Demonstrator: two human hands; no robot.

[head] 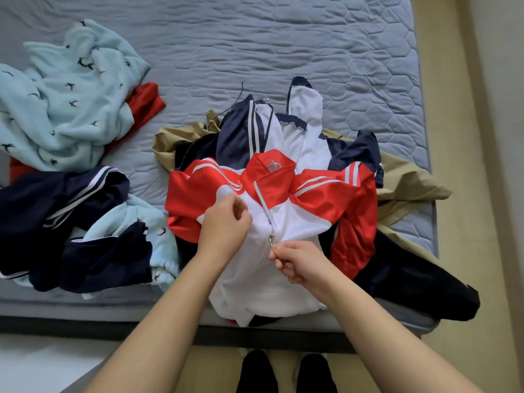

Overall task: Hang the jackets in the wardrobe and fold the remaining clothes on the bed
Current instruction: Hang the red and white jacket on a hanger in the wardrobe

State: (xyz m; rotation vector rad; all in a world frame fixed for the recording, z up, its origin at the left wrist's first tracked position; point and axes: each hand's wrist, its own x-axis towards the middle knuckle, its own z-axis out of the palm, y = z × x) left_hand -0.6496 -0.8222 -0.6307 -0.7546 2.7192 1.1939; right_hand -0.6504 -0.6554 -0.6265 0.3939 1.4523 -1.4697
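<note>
Plainly, the red-and-white jacket [312,211] lies front-up under both hands at the near edge of the bed [283,52], so its zip can be worked. The right hand [296,265] pinches the zipper pull [272,239]; the left hand [225,225] bunches the white panel just beside the teeth, likely to keep the cloth taut. Beyond the hands, 2 other pieces, a navy-and-white jacket [243,131] and a tan garment [411,180], lie beneath it.

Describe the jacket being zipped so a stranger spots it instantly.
On the grey bed, find the nearest heap. The red and white jacket lies on top, the right hand pinching its zipper pull. The navy jacket and tan garment beneath lack red.
</note>
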